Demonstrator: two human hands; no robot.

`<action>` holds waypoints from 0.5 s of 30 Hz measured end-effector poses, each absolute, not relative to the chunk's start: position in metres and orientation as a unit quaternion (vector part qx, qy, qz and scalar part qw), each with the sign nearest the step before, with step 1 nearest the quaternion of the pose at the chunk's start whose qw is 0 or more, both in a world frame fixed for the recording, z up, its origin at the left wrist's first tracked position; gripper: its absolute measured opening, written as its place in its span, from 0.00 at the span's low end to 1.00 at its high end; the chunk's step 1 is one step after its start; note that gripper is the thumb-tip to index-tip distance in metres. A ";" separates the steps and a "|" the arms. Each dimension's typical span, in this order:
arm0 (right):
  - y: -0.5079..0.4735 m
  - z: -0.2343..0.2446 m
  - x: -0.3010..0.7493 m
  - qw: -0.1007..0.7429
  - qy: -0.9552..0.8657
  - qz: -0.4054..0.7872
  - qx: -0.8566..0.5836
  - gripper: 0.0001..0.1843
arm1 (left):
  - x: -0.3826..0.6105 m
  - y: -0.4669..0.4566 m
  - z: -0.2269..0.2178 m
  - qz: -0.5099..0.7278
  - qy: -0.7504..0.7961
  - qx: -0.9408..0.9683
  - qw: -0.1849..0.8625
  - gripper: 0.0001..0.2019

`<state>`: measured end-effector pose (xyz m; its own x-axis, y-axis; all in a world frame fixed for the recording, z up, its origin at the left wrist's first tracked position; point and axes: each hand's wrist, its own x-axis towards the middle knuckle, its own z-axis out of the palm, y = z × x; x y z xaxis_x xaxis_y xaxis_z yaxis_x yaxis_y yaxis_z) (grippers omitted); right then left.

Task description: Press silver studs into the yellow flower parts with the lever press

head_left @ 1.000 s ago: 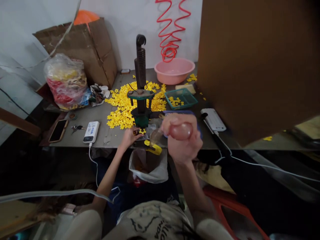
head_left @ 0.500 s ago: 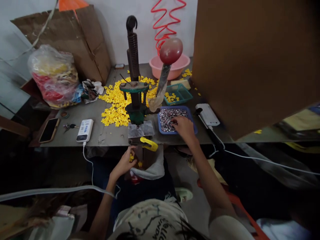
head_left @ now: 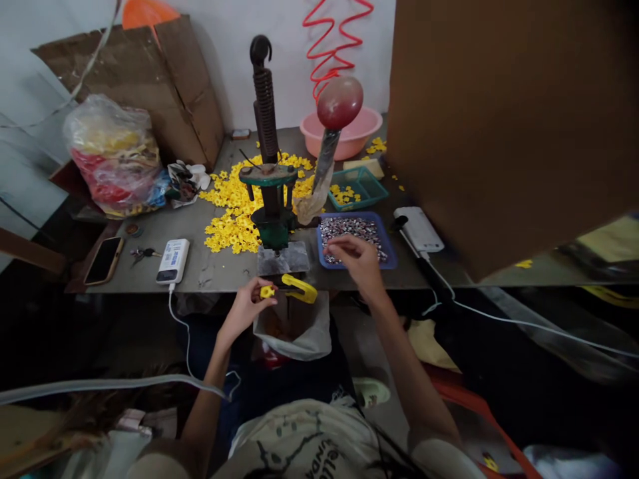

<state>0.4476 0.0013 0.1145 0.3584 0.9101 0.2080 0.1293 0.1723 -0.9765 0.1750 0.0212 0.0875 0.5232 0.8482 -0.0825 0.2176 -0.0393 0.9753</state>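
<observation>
The left hand (head_left: 243,309) pinches a small yellow piece (head_left: 267,292) between thumb and fingertips, at the table's near edge and just short of the plate (head_left: 283,259) under the press (head_left: 273,233); the grip leaves much of the piece's face showing, perhaps so that it can be turned or seen easily. The right hand (head_left: 362,266) is over the near part of a blue tray (head_left: 392,249) of shiny bits (head_left: 344,229), thumb and fingertips drawn close together; whether a bit is caught between them I cannot tell. That tray sits right beside the press, likely to keep such tiny parts within a short reach, and its raised rim would keep them from rolling off. The press lever (head_left: 324,163) leans up to the right with its red knob (head_left: 340,103) high, which seems to suit a right-hand pull. A pile (head_left: 229,229) of yellow pieces spreads behind and left of the press, probably handiest for the left hand, while a few more lie in a green basket (head_left: 377,193). An open bag (head_left: 302,349) hangs or rests below the table edge, mouth upward, under the hands' working space, presumably to catch what drops. A power bank (head_left: 173,261) and a phone (head_left: 104,261) lie off to the left, apart from the hands
</observation>
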 end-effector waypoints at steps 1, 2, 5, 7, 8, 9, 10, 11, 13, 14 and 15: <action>-0.002 0.116 0.433 0.605 -0.467 0.351 -0.541 0.12 | 0.179 0.022 0.091 0.288 0.406 0.673 0.546 0.15; -0.004 0.117 0.420 0.601 -0.469 0.376 -0.526 0.12 | 0.183 0.023 0.094 0.293 0.411 0.682 0.529 0.15; -0.006 0.114 0.385 0.596 -0.490 0.403 -0.492 0.10 | 0.194 0.026 0.101 0.303 0.415 0.706 0.488 0.17; -0.005 0.111 0.370 0.588 -0.518 0.381 -0.490 0.10 | 0.200 0.028 0.104 0.318 0.411 0.707 0.480 0.20; -0.003 0.109 0.365 0.584 -0.533 0.364 -0.493 0.10 | 0.202 0.029 0.106 0.328 0.411 0.704 0.477 0.22; -0.002 0.108 0.362 0.579 -0.544 0.350 -0.496 0.10 | 0.204 0.029 0.107 0.337 0.412 0.701 0.475 0.23; 0.000 0.107 0.360 0.577 -0.553 0.338 -0.497 0.09 | 0.205 0.030 0.107 0.345 0.415 0.696 0.474 0.24; 0.001 0.106 0.359 0.575 -0.560 0.331 -0.496 0.09 | 0.206 0.030 0.108 0.351 0.419 0.692 0.472 0.23; 0.002 0.106 0.358 0.568 -0.571 0.325 -0.495 0.08 | 0.207 0.030 0.106 0.356 0.426 0.689 0.467 0.21; 0.003 0.106 0.358 0.563 -0.577 0.321 -0.497 0.07 | 0.207 0.030 0.105 0.358 0.427 0.687 0.467 0.21; 0.003 0.107 0.358 0.557 -0.583 0.315 -0.500 0.07 | 0.207 0.030 0.102 0.359 0.428 0.685 0.468 0.22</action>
